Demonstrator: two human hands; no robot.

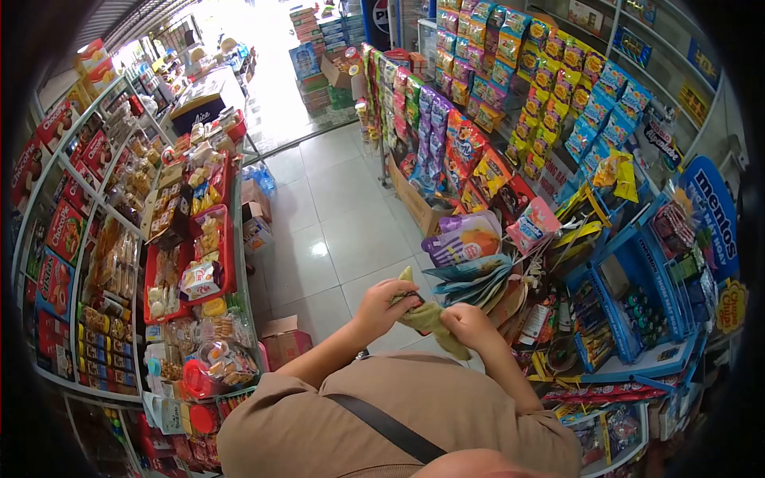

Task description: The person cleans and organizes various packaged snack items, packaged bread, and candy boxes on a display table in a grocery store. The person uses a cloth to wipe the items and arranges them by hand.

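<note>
A crumpled olive-green cloth (pixel 431 320) is stretched between my two hands in front of my chest. My left hand (pixel 386 306) has its fingers bent round the cloth's upper left part, where a small dark patch shows beside the fingertips. On the other side, my right hand (pixel 468 325) pinches the cloth near its middle, and a loose end hangs below. Teal and blue packets (pixel 474 279) hang just beyond my right hand, with a purple packet (pixel 466 239) above them.
Shelves of boxed and bagged snacks (pixel 68 227) line the left side, with red trays (pixel 231 263) beside them. A cardboard box (pixel 285 342) stands on the tiled floor (pixel 319 248). Hanging sweets (pixel 550 103) and a blue display rack (pixel 637 370) fill the right.
</note>
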